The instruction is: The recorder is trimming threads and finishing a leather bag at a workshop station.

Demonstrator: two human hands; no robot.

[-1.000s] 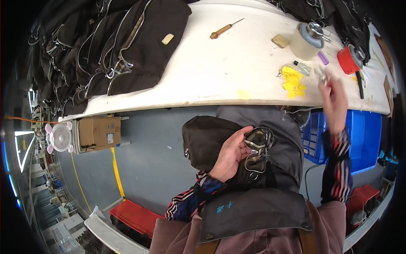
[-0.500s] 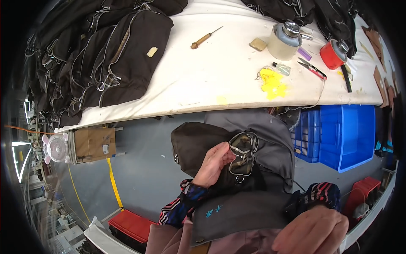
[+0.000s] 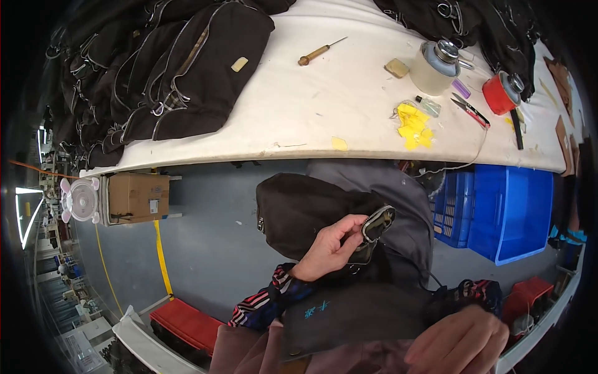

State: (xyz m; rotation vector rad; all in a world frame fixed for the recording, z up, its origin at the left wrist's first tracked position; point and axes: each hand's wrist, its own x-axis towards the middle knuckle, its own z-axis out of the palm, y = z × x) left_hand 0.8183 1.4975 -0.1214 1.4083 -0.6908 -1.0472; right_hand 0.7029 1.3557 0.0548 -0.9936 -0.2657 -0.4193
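A dark brown fabric bag [image 3: 305, 209] lies across my lap on a dark grey apron [image 3: 398, 193]. My left hand [image 3: 333, 246] pinches the zipped edge [image 3: 379, 223] of the bag's opening between thumb and fingers. Some checked lining shows inside that opening, and a metal ring hangs just below it. Low on the right, my right hand [image 3: 458, 343] is curled close to my body, apart from the bag. Its fingertips point down and are hidden, so whatever it may hold does not show.
Similar dark bags [image 3: 205, 81] pile up on the white table [image 3: 299, 124]. An awl [image 3: 321, 51], a pale metal can [image 3: 433, 68], a red can [image 3: 503, 92], small scissors [image 3: 470, 111] and yellow scraps [image 3: 413, 128] lie there too. Blue crates [image 3: 511, 215] stand at right, a cardboard box [image 3: 140, 196] at left.
The bag's opening has turned and narrowed, showing less lining. My left hand has moved slightly right and down with its edge. My right hand stays nearly in place; the view has shifted a little.
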